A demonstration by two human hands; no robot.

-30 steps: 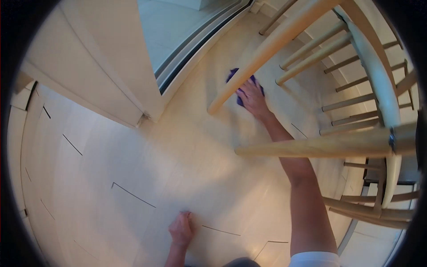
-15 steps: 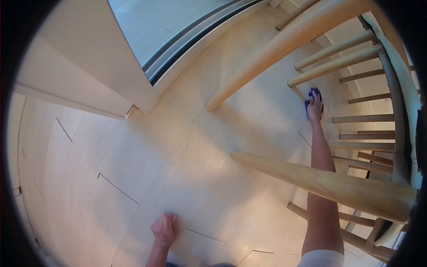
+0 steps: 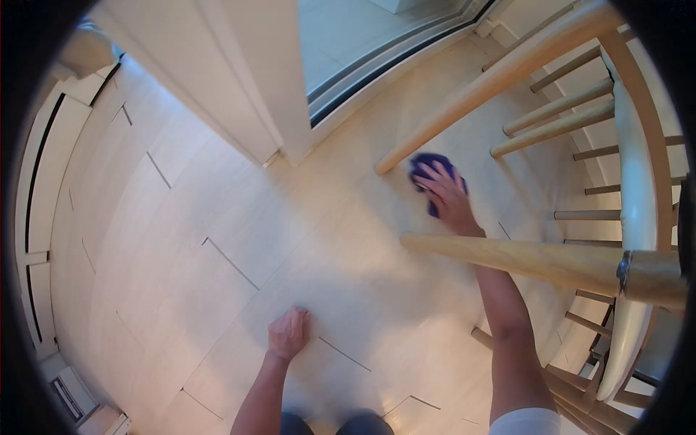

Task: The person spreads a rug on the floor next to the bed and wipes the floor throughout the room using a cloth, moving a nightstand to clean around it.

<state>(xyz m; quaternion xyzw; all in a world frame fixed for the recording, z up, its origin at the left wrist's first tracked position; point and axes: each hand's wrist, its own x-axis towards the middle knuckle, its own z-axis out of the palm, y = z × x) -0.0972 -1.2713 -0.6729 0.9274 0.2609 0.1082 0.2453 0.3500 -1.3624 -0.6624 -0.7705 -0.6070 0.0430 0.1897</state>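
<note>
A dark purple cloth (image 3: 435, 174) lies bunched on the pale wooden floor (image 3: 341, 268), between two front legs of a wooden chair. Over it is my right hand (image 3: 451, 203), holding it against the floor with the fingers bent across its top. The right forearm passes beneath the nearer chair leg (image 3: 507, 257). Closed in a fist, my left hand (image 3: 290, 333) rests on the floor nearer to my knees (image 3: 362, 423), and nothing shows in it.
Wooden chairs fill the right side; another chair leg (image 3: 464, 98) slants just beyond the cloth. A white door frame post (image 3: 250, 94) and a glass door track (image 3: 391, 65) stand at the top. White cabinet fronts (image 3: 43, 181) line the left edge.
My right hand has drawn the cloth leftward and closer, from deep under the chairs to between the front legs. The view has shifted; my left hand remains a fist on the floor.
</note>
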